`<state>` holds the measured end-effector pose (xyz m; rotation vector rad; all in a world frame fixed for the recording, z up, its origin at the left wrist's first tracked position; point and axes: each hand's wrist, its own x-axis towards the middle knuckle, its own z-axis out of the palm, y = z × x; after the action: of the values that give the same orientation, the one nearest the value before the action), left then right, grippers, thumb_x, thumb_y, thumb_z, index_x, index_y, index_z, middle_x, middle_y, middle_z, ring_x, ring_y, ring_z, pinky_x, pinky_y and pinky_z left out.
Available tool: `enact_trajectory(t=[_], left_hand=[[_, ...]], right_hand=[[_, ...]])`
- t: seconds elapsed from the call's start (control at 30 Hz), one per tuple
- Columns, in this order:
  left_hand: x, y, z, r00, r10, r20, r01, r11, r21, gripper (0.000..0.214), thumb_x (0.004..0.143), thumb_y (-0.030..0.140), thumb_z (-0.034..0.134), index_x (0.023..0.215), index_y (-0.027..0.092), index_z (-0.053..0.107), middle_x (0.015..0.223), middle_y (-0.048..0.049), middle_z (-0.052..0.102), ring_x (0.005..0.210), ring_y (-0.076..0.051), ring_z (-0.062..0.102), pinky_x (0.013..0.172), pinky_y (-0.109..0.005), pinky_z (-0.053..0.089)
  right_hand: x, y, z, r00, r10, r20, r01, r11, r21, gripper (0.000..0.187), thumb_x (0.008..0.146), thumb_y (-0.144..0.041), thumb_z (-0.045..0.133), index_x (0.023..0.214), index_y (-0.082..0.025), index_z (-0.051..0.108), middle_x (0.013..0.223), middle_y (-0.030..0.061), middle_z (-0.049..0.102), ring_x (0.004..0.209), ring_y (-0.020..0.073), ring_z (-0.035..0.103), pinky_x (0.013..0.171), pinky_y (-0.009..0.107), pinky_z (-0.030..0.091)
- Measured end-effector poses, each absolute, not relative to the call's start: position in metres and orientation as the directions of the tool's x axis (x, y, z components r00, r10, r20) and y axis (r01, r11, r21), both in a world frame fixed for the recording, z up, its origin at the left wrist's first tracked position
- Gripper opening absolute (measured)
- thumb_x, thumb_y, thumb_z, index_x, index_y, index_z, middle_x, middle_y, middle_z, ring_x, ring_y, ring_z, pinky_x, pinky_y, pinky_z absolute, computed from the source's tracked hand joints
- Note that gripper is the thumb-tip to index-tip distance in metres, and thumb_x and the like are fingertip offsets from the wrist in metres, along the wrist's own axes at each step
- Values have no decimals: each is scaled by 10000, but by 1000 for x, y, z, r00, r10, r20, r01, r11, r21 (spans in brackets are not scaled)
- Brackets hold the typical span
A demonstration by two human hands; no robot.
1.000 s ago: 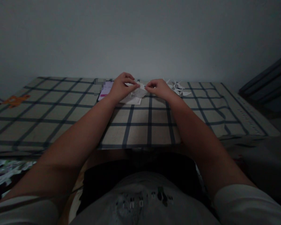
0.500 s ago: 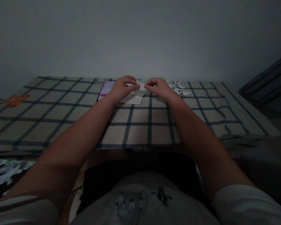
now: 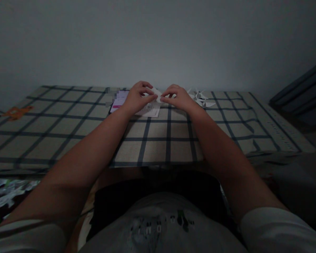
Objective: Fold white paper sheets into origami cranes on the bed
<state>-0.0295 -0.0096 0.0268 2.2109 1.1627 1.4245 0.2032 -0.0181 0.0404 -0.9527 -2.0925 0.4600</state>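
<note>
Left hand (image 3: 140,96): it held the left side of a small white paper (image 3: 158,92) in a narrow pinch, thumb near the forefinger.
Right hand (image 3: 177,96): its thumb and forefinger were drawn close together at the paper's right side, also in a narrow pinch.
White paper: it was between the two hands, above the far part of the checked tablecloth (image 3: 158,151); its folds were too small and dim to tell.
Printed sheet (image 3: 151,111): it lay flat below the left hand, partly hidden by it, with lines of print showing.
Phone (image 3: 119,99): it lay just left of the left hand, its screen lit pale purple with a pink bar.
Folded papers (image 3: 200,96): a cluster of pointed white shapes rested just beside the right hand, on its right.
Orange thing (image 3: 18,112): it lay near the cloth's left edge, well apart from both hands; what it was, I could not tell.
Wall (image 3: 158,42): it rose plain and grey behind the cloth's far edge.
</note>
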Motion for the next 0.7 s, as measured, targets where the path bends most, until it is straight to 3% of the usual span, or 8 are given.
enact_trajectory(t=[0.3, 0.7], left_hand=[[-28, -10, 25, 206, 749, 630, 473, -640, 606, 119, 758, 302, 788, 802, 215, 720, 1170, -63, 678, 998, -198, 643, 843, -368, 565], [-30, -11, 28, 229, 720, 655, 484, -668, 565, 130, 841, 364, 742, 847, 234, 739, 1154, -49, 707, 1024, -197, 650, 873, -351, 543]], right_hand=[[203, -16, 44, -455, 758, 468, 495, 651, -575, 140, 862, -326, 727, 838, -204, 792, 953, 91, 718, 949, 227, 638, 913, 378, 496], [204, -18, 45, -482, 745, 460, 499, 665, -555, 152, 877, -322, 700, 819, -202, 773, 942, 82, 730, 935, 219, 633, 888, 350, 477]])
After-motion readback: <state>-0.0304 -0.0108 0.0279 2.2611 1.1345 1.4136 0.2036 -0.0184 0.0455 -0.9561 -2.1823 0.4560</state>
